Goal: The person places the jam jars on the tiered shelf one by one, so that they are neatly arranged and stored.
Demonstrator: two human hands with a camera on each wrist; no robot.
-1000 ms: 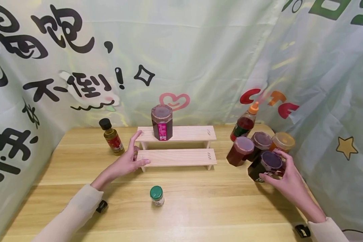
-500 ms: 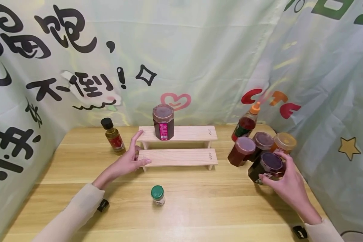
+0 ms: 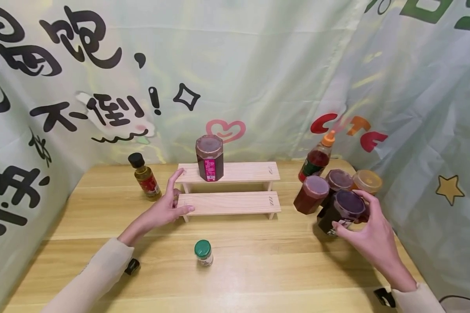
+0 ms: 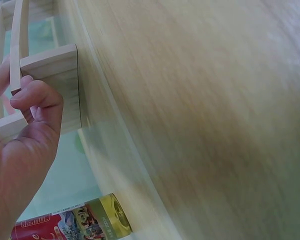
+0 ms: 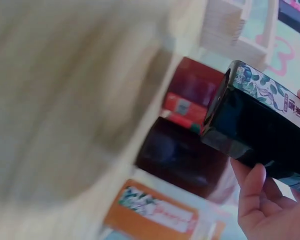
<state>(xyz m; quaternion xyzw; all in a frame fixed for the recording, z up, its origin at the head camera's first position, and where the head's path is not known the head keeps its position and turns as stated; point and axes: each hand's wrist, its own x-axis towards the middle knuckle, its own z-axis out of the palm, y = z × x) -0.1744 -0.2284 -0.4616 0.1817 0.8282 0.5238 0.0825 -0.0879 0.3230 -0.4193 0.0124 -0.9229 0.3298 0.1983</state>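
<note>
My right hand [image 3: 372, 237] grips a dark hexagonal jar [image 3: 334, 217] with a purplish lid, thumb in front and fingers behind. In the right wrist view the jar [image 5: 260, 120] tilts, its base raised off the table. My left hand [image 3: 166, 208] holds the left end of a two-step wooden rack [image 3: 227, 203], thumb on the lower board, index finger reaching the upper one. The left wrist view shows curled fingers [image 4: 45, 100] at the board's end. Another dark jar with a pink label [image 3: 210, 158] stands on the upper step.
Behind the held jar stand a red jar [image 3: 310, 195], a dark jar [image 3: 339, 179], an orange jar [image 3: 368, 180] and a red sauce bottle [image 3: 316, 160]. An oil bottle [image 3: 146, 180] is left of the rack; a green-capped shaker [image 3: 203, 253] stands in front.
My right hand has lifted the dark jar slightly off the table and shifted it a little left. The left hand keeps its place on the rack.
</note>
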